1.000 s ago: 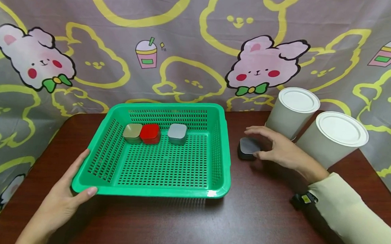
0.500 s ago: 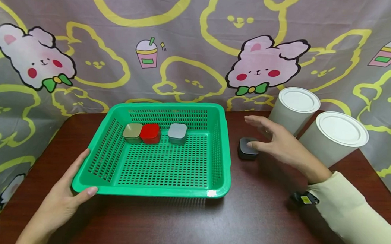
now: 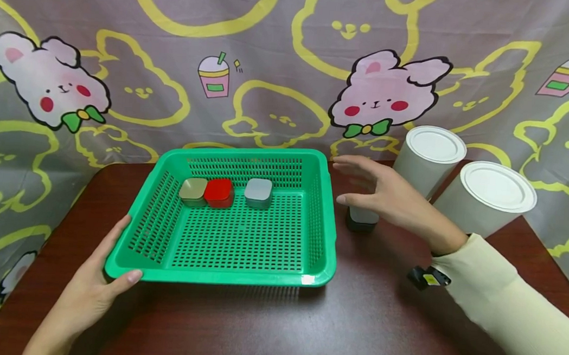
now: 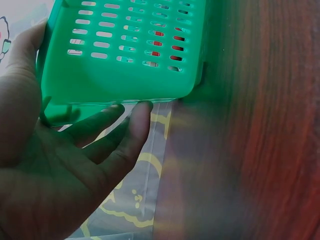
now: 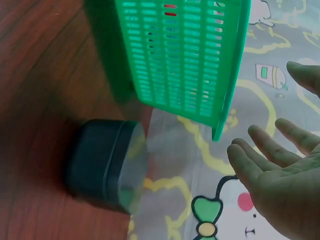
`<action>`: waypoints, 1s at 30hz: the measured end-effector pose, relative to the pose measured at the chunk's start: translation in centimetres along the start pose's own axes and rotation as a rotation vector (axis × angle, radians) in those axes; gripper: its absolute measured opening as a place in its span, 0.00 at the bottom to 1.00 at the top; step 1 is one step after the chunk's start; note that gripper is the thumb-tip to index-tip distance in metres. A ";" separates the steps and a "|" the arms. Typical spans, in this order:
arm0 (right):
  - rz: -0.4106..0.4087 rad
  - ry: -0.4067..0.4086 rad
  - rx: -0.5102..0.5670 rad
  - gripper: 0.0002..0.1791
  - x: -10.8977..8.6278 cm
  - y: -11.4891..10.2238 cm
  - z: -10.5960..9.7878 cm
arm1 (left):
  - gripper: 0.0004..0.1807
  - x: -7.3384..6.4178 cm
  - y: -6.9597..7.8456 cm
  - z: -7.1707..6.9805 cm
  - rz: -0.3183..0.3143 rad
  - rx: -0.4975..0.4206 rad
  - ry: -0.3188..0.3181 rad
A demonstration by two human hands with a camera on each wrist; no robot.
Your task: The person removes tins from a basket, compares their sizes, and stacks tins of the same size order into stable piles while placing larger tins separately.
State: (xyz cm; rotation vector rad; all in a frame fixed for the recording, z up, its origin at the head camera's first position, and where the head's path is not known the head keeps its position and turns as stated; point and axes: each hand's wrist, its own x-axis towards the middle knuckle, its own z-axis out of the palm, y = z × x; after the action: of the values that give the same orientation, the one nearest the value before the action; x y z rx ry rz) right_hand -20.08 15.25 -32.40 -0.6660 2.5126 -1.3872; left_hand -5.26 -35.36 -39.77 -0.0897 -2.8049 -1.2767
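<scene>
A green plastic basket (image 3: 219,278) with slotted walls stands on the table, holding a gold square tin (image 3: 194,191), a red one (image 3: 219,193) and a silver one (image 3: 258,193). My left hand (image 3: 84,290) grips its front-left corner, thumb over the front rim and fingers along the left side. In the left wrist view, the fingertips sit right at the basket's rim (image 4: 120,90). To the right of the basket is a black square tin (image 3: 363,220), partly hidden by my right hand (image 3: 386,192). That hand holds nothing, fingers spread and pointing at the basket's right rim; the right wrist view shows it apart from the tin (image 5: 100,162).
Two large pale canisters (image 3: 429,159) with white lids stand at the back right, close behind my right forearm. A patterned cloth (image 3: 281,63) hangs along the table's far side. Dark wood tabletop (image 3: 265,328) shows in front of the basket.
My right hand has moved left and slightly up, from beside the black tin to above it, near the basket's right rim. The left hand, basket and tins have stayed in place.
</scene>
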 end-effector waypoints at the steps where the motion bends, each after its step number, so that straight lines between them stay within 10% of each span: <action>1: -0.006 -0.004 0.006 0.39 0.2 -0.2 0.0 | 0.55 0.0 0.0 0.0 -0.006 0.006 -0.001; 30: 0.038 -0.149 0.072 0.38 6.7 -5.2 3.6 | 0.54 -0.1 -0.1 -0.3 -0.037 0.015 -0.030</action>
State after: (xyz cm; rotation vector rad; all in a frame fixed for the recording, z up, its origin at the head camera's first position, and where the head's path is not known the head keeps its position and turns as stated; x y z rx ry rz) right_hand -23.10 6.98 -29.65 -0.6778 2.3370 -1.3547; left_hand -5.16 -35.64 -39.63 -0.0568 -2.8545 -1.2722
